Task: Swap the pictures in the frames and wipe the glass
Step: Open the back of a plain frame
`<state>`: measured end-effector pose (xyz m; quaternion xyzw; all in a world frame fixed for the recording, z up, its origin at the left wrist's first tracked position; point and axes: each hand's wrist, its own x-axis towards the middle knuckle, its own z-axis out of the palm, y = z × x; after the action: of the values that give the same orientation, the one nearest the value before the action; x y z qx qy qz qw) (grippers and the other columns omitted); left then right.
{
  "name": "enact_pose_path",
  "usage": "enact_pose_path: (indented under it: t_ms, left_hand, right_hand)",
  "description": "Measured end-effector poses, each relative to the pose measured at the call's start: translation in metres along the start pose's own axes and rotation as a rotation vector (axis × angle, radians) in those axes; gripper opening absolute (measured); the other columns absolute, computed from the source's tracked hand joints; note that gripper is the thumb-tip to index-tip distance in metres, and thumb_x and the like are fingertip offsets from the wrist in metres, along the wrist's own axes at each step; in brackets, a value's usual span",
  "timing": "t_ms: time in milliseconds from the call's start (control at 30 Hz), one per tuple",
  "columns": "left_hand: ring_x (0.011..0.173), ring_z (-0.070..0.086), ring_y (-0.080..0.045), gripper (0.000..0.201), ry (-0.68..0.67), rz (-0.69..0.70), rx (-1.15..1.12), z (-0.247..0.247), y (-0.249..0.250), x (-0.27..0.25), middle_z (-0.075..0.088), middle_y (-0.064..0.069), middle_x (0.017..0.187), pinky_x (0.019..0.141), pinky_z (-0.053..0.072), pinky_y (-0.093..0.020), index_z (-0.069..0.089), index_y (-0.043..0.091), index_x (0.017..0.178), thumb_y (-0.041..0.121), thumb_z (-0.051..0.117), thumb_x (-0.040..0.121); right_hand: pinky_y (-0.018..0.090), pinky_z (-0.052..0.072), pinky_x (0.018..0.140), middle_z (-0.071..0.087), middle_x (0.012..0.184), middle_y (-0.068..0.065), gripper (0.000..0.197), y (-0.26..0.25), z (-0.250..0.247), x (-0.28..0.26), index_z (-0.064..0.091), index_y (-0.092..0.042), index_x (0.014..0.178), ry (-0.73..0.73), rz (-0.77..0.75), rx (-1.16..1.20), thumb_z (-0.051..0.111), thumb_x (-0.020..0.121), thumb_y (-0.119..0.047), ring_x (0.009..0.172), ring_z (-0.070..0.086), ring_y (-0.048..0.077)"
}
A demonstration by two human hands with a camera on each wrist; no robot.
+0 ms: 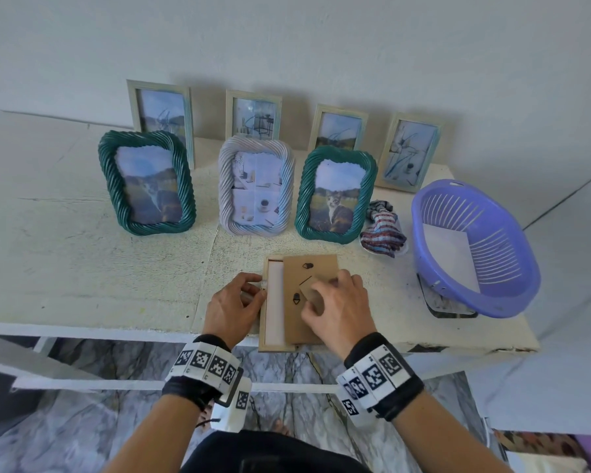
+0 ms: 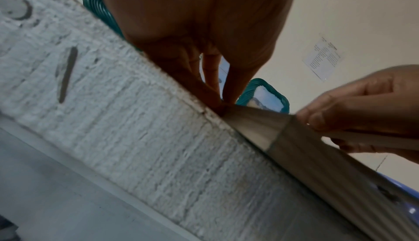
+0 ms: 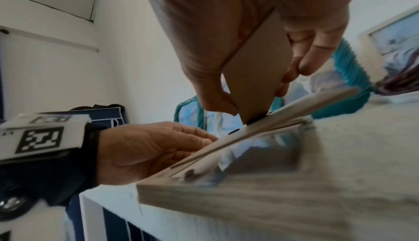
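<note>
Head view: a wooden frame point(image 1: 270, 336) lies face down at the table's point(image 1: 99, 268) near edge, at 6 o'clock, its brown backing board point(image 1: 316, 268) shifted toward 3 o'clock so that a white strip of the picture point(image 1: 276, 302) shows. The left hand point(image 1: 231, 310), fingers curled, pinches the frame's edge at 9 o'clock; the right hand point(image 1: 338, 308) grips the board's cardboard stand point(image 1: 313, 297). Three rope-pattern frames, green point(image 1: 147, 182), pale point(image 1: 256, 186) and green point(image 1: 335, 194), stand toward 12 o'clock, with four slim frames behind them; a striped cloth point(image 1: 382, 230) and a purple basket point(image 1: 475, 247) lie toward 2 o'clock. Left wrist view: the fingertips point(image 2: 223, 101) press together on the frame's corner, and the other hand holds the raised board at 3 o'clock. Right wrist view: thumb point(image 3: 217, 105) and fingers pinch the upright stand, tilting the board off the frame; the left hand rests at 8 o'clock against the frame's side.
</note>
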<state>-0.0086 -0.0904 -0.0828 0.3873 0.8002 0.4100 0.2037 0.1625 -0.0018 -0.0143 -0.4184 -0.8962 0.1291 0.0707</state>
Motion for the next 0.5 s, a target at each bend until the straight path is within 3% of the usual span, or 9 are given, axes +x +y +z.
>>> enact_pose_path:
  t_ms: [100,300,500]
  left_hand:
    - [0.073,0.064,-0.005,0.021,-0.001,-0.015,0.0,0.0,0.0,0.0,0.066,0.013,0.085,0.071,0.055,-0.029,0.063,0.025,0.109,0.027,0.067,0.089]
    - [0.074,0.063,-0.007,0.021,-0.005,-0.017,-0.008,-0.001,0.0,0.0,0.066,0.012,0.085,0.071,0.055,-0.03,0.063,0.024,0.109,0.027,0.066,0.089]
    - [0.073,0.063,-0.005,0.02,0.0,-0.021,-0.009,0.0,0.0,-0.001,0.067,0.013,0.085,0.07,0.055,-0.028,0.063,0.025,0.109,0.025,0.066,0.089]
  right_hand:
    - [0.027,0.037,0.08,0.042,0.097,-0.002,0.029,0.03,-0.009,-0.006,0.063,-0.022,0.109,-0.019,0.052,0.059,0.061,0.084,-0.036,0.092,0.036,0.015]
    - [0.031,0.039,0.082,0.046,0.096,0.0,0.031,0.085,-0.007,-0.019,0.067,-0.023,0.11,0.005,0.2,0.102,0.067,0.08,-0.03,0.095,0.041,0.02]
    - [0.036,0.043,0.086,0.049,0.108,0.001,0.036,0.091,0.005,-0.02,0.061,-0.027,0.117,-0.101,0.216,0.058,0.062,0.083,-0.037,0.101,0.044,0.023]
